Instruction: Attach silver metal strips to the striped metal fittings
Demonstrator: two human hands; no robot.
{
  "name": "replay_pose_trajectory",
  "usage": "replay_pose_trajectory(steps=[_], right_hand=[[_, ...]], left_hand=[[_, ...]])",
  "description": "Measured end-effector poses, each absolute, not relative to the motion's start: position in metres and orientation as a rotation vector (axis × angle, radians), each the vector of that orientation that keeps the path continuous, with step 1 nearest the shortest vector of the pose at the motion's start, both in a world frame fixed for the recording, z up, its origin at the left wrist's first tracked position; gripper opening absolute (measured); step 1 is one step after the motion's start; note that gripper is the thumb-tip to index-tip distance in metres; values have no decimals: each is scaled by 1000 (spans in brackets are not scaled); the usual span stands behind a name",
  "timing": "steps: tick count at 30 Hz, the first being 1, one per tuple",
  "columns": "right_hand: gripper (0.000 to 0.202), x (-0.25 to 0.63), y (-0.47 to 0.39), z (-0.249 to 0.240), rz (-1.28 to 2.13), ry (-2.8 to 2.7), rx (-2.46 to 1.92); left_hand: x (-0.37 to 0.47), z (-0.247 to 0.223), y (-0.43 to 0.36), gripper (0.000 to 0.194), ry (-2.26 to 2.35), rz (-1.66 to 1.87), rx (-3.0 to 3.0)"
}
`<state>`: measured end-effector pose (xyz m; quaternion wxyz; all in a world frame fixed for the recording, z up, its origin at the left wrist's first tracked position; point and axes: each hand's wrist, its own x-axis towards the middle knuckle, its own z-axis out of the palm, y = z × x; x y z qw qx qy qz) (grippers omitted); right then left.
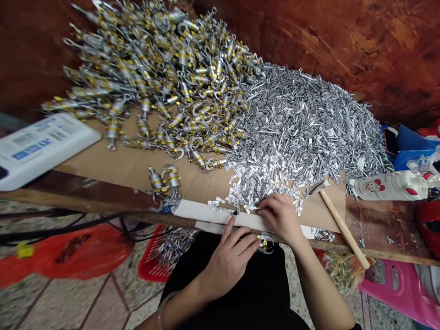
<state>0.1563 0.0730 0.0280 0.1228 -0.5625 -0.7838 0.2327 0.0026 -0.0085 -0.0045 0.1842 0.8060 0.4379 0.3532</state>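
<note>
My left hand point(228, 263) is at the front edge of the bench, its fingers bent around a silver metal fitting with yellow bands point(265, 244). Much of the fitting is hidden by the fingers; its curved end sticks out to the right. My right hand point(282, 215) rests by the near edge of a heap of small flat metal links with holes point(254, 188), fingers pinched together. What lies between those fingertips is too small to make out. A white strip point(202, 213) runs along the bench edge beneath both hands.
A large pile of yellow-banded fittings point(165, 68) stands at the back left, beside metal pins and links point(309, 119). A hammer point(343, 227) overhangs the edge at right, near a white bottle point(385, 187). A white container point(44, 149) lies left; a red basket point(149, 261) is below.
</note>
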Motion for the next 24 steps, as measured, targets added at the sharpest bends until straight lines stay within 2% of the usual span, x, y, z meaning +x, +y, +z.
replay_pose_trajectory(steps=[4,11,15,19,24], right_hand=[[9,148,76,21,559,-2365,-1604],[11,178,40,38,1036,-2024,-1552],[11,175,20,31,993,-2169,-1572],[9,162,23,26,941,-2189,-1776],[14,167,40,33,1188,-2036,-1874]], left_hand=[[3,-3,-7,23,1231,994,2228],[0,-1,-5,26,1177,1054,2201],[0,-2,-5,26,1167,1047,2232],[0,-2,-5,28,1161,1057,2248],[1,-3,-5,27,1189,1065,2213]])
